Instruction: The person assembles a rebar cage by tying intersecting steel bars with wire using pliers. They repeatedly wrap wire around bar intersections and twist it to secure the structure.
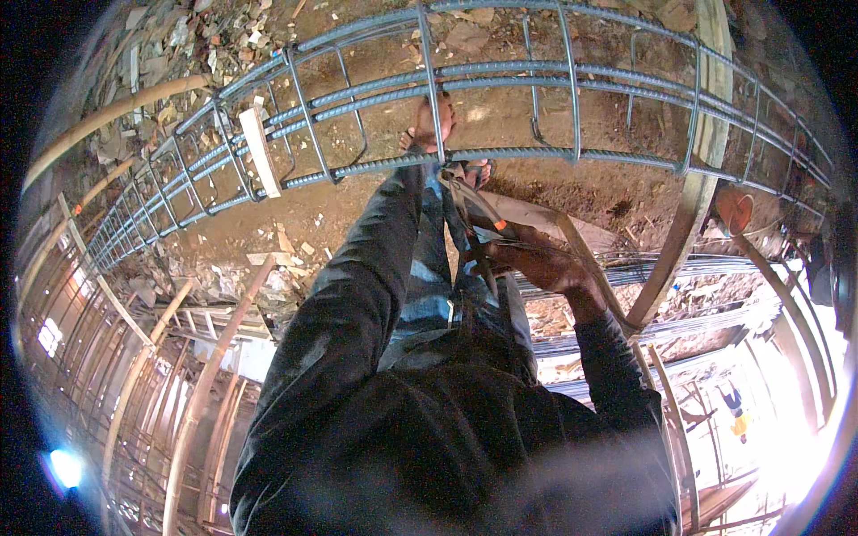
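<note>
A long cage of ribbed steel bars (500, 154) with square stirrups crosses in front of me. My left arm reaches over the near bar, and my left hand (435, 122) is closed around a stirrup (428, 54); some of its fingers are hidden. My right hand (534, 257) is closed on the handles of a pair of pincers (472, 198), one handle tipped orange. The jaws of the pincers meet the near bar where that stirrup crosses it. Any wire in the jaws is too small to make out. A foot (483, 170) shows below the bar.
A pale wooden strip (259, 152) leans across the cage at left. Timber posts (684, 232) stand at right, near an orange-red round object (735, 211). Bundled bars (666, 271) lie behind my right arm. Rubble (197, 40) covers the far-left ground; bamboo poles (201, 402) rise at left.
</note>
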